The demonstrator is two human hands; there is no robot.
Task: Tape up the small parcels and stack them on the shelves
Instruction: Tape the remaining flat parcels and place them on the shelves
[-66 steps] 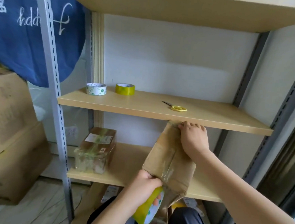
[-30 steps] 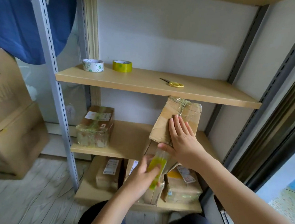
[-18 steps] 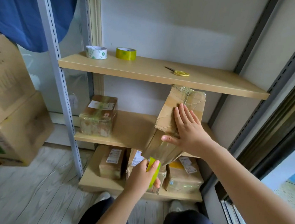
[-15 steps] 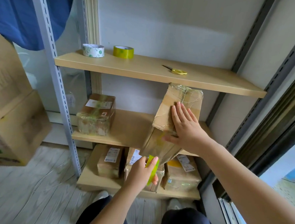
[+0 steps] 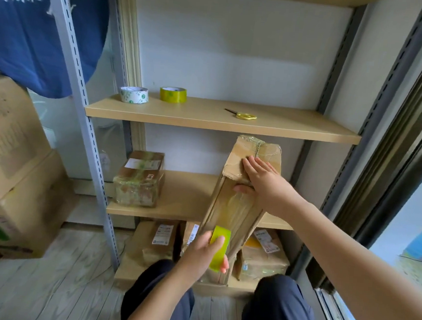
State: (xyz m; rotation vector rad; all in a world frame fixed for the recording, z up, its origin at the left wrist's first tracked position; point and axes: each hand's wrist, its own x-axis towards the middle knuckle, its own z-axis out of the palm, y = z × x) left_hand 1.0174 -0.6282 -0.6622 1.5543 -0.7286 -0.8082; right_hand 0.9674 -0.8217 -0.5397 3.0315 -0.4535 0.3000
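Holding a long cardboard parcel (image 5: 237,199) tilted in front of the middle shelf (image 5: 182,195), we press our right hand (image 5: 263,184) flat, fingers spread, on its upper part. Below, our left hand (image 5: 203,254) has its grip clamped on a yellow tape roll (image 5: 219,249) at the parcel's lower end, w/ clear tape running up the face. Top shelf (image 5: 283,125): two spare rolls (image 5: 134,94) & scissors (image 5: 243,115). A wrapped box (image 5: 140,179) sits left on the middle shelf.
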